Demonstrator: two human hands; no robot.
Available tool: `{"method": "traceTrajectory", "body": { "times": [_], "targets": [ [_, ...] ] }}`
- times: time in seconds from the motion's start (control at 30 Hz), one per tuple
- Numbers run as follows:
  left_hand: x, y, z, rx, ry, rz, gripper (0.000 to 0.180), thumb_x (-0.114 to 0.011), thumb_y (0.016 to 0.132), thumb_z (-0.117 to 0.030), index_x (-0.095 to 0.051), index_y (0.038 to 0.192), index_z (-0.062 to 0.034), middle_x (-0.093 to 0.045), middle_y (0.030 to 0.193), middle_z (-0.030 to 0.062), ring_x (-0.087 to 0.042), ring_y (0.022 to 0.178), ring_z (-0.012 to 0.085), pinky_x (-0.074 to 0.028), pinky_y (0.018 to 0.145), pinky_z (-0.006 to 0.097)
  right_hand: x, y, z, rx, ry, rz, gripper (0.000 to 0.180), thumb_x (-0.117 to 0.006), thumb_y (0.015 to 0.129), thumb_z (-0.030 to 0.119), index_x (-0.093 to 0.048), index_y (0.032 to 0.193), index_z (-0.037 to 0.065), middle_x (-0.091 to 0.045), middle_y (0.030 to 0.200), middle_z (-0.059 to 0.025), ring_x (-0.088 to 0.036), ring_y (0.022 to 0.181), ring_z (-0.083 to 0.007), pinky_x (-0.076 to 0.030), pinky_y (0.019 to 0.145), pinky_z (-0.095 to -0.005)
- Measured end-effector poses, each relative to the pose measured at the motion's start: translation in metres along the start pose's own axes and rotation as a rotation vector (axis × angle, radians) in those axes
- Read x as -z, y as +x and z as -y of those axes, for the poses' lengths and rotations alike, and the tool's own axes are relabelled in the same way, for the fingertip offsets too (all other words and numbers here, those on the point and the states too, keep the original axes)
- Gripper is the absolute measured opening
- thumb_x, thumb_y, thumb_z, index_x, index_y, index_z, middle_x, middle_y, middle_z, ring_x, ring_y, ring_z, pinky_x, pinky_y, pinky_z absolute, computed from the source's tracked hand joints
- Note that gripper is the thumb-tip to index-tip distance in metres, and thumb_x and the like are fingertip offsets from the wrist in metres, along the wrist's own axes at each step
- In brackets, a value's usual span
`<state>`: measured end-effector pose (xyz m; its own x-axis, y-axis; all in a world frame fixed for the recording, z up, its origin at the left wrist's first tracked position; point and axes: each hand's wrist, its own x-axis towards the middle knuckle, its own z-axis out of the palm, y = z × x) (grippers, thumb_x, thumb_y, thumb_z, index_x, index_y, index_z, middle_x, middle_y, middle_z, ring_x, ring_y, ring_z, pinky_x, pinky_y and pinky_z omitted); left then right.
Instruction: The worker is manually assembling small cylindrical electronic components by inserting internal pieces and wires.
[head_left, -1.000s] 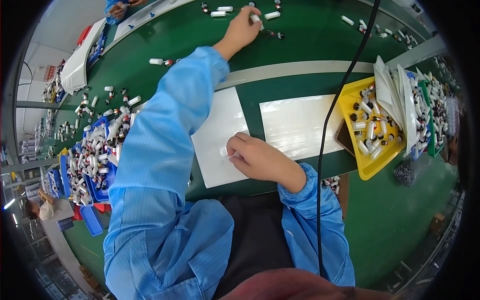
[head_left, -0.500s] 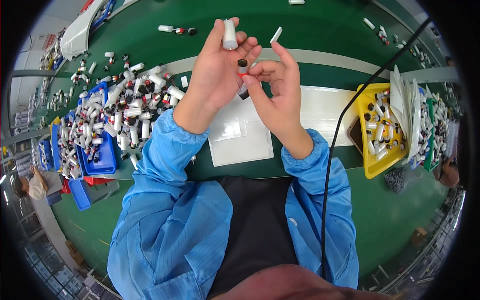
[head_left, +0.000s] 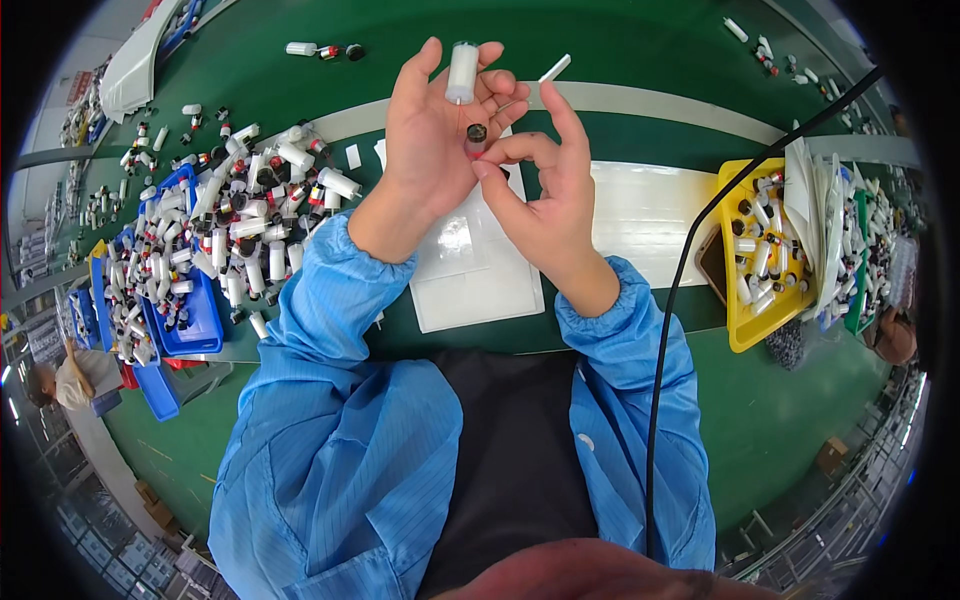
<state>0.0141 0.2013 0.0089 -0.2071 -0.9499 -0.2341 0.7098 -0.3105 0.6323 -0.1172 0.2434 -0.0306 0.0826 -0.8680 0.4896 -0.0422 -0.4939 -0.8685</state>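
Observation:
My left hand [head_left: 425, 140] is palm up with its fingers partly curled. A white translucent cylinder [head_left: 463, 72] rests against those fingers, and a thin pin points down from its lower end. Over the left palm, my right hand [head_left: 545, 195] pinches a small red part with a dark round end [head_left: 476, 136] between thumb and index finger. The rest of that part is hidden by the fingertips. Below my hands, a white sheet [head_left: 480, 300] lies on the green table, with a clear film on it.
On the left a large heap of white cylinders [head_left: 255, 225] with black caps spills around blue bins [head_left: 195, 325]. A yellow bin [head_left: 740, 330] of similar parts stands right. A black cable [head_left: 665, 350] crosses the right side. One white strip [head_left: 555, 68] lies beyond my right hand.
The small part has turned in my right fingers, so its dark end faces up more and its lower end is mostly hidden. The white cylinder's pin now shows. The view has shifted slightly.

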Motion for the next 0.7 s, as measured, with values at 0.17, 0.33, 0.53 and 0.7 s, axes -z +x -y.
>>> {"method": "traceTrajectory", "body": {
  "times": [0.17, 0.33, 0.53, 0.7],
  "targets": [
    [0.005, 0.005, 0.000, 0.010, 0.142, 0.168, 0.054, -0.044, 0.099, -0.047, -0.054, 0.128, -0.0021, -0.064, 0.106, 0.0116, -0.059, 0.104, 0.0231, -0.043, 0.099, 0.036, 0.000, -0.004, -0.008, 0.001, 0.072, -0.043, 0.071, -0.067, 0.081, -0.006, -0.033, 0.144, 0.000, -0.066, 0.091, -0.0076, -0.065, 0.087, -0.0156, -0.052, 0.083, -0.0304],
    [0.001, 0.001, 0.001, 0.164, 0.347, 0.228, 0.054, -0.047, 0.097, -0.037, -0.050, 0.137, -0.0016, -0.062, 0.121, 0.0107, -0.056, 0.111, 0.0203, -0.044, 0.094, 0.035, 0.006, 0.004, -0.002, -0.119, 0.329, -0.098, 0.070, -0.063, 0.084, -0.009, -0.026, 0.144, -0.001, -0.063, 0.097, -0.0110, -0.065, 0.093, -0.0171, -0.053, 0.085, -0.0311],
    [0.015, 0.005, -0.009, -0.002, 0.756, 0.318, 0.043, -0.057, 0.096, -0.010, -0.054, 0.137, 0.0024, -0.066, 0.121, 0.0105, -0.064, 0.105, 0.0155, -0.050, 0.090, 0.029, 0.014, 0.009, -0.005, -0.156, 0.366, -0.169, 0.067, -0.061, 0.087, -0.010, -0.025, 0.143, -0.002, -0.062, 0.098, -0.0119, -0.063, 0.092, -0.0173, -0.053, 0.087, -0.0319],
    [0.012, 0.007, -0.015, -0.109, 0.801, 0.270, 0.040, -0.061, 0.096, -0.003, -0.054, 0.135, 0.0034, -0.067, 0.122, 0.0160, -0.068, 0.103, 0.0189, -0.055, 0.092, 0.031, 0.014, 0.008, -0.007, -0.077, 0.244, -0.195, 0.066, -0.062, 0.085, -0.009, -0.029, 0.141, -0.003, -0.062, 0.096, -0.0113, -0.063, 0.093, -0.0171, -0.051, 0.087, -0.0307]
  ]
}}
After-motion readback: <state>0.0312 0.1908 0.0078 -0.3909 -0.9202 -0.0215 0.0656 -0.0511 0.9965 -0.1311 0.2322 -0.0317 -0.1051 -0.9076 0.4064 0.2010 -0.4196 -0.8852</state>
